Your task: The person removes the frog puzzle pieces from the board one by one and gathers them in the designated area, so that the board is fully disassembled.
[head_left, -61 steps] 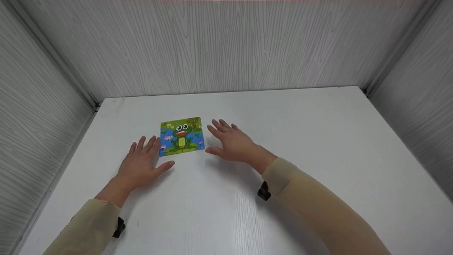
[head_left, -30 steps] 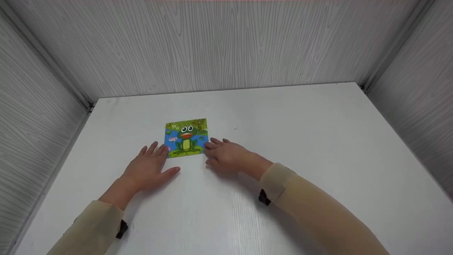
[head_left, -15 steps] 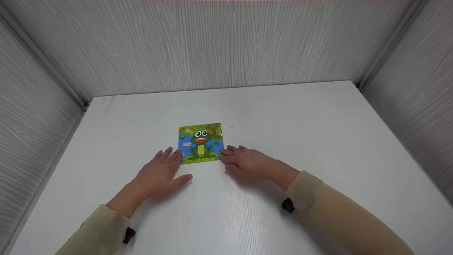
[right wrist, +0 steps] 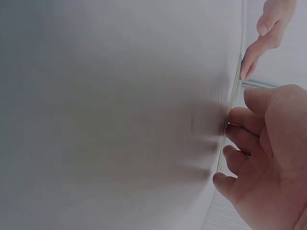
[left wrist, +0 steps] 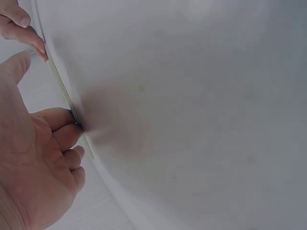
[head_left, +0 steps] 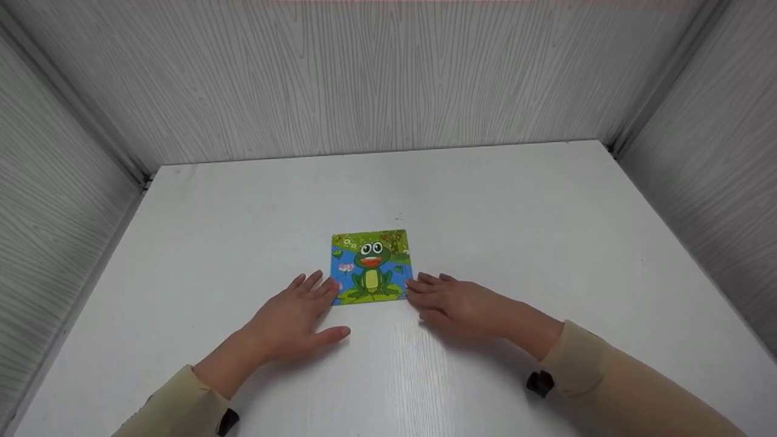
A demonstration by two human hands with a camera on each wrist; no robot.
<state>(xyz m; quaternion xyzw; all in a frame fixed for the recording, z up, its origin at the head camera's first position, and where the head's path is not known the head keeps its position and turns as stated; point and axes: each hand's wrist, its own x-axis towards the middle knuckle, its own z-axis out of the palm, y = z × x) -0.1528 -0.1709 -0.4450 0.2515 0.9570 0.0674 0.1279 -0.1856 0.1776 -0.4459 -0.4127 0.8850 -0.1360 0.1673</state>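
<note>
Three wood-grain panels (head_left: 388,79) enclose a white desk (head_left: 498,206), which stretches beyond both hands' fingertips to its far edge and runs wider outside the right hand. One square frog card (head_left: 371,265) lies between the two hands, its sides running ahead of their fingertips. Neither is clenched: the left hand (head_left: 294,320) and right hand (head_left: 460,306), fingers extended, touch its lower left and right edges. Two black clips (head_left: 539,383) sit at the two beige sleeves (head_left: 613,370).

Card (head_left: 371,267) on table (head_left: 516,212) (between left hand (head_left: 294,318), right hand (head_left: 461,305)).
</note>
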